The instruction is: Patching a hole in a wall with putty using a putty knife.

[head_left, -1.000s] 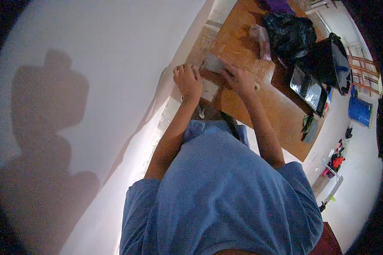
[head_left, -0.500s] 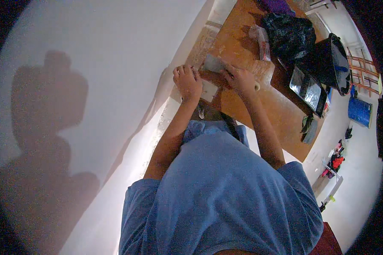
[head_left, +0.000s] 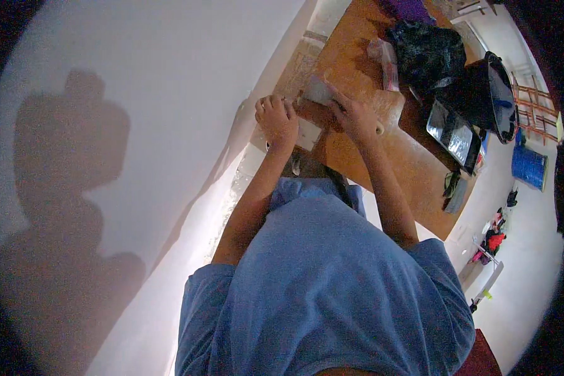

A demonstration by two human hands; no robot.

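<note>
My left hand [head_left: 277, 123] lies at the table's edge by the wall, fingers curled over the far end of a pale flat block [head_left: 308, 135]. To its right, my right hand [head_left: 356, 120] pinches a thin, flat grey piece [head_left: 320, 91] between thumb and fingers. One finger of that hand stretches along the piece. A reddish-brown strip [head_left: 317, 113] shows between the two hands, under the grey piece. What lies beneath my left fingers is hidden. The exact kind of the grey piece is too blurred to tell.
The brown wooden table [head_left: 370, 166] slants away to the right. On it are a clear plastic packet [head_left: 388, 66], a black plastic bag [head_left: 423, 53], a black bucket [head_left: 492, 94] and a film-covered tray [head_left: 451, 133]. A white wall [head_left: 169, 94] stands close on my left.
The grey piece has shifted slightly to the right and away from me, and a right finger now reaches out along it. My left hand stays almost where it was.
</note>
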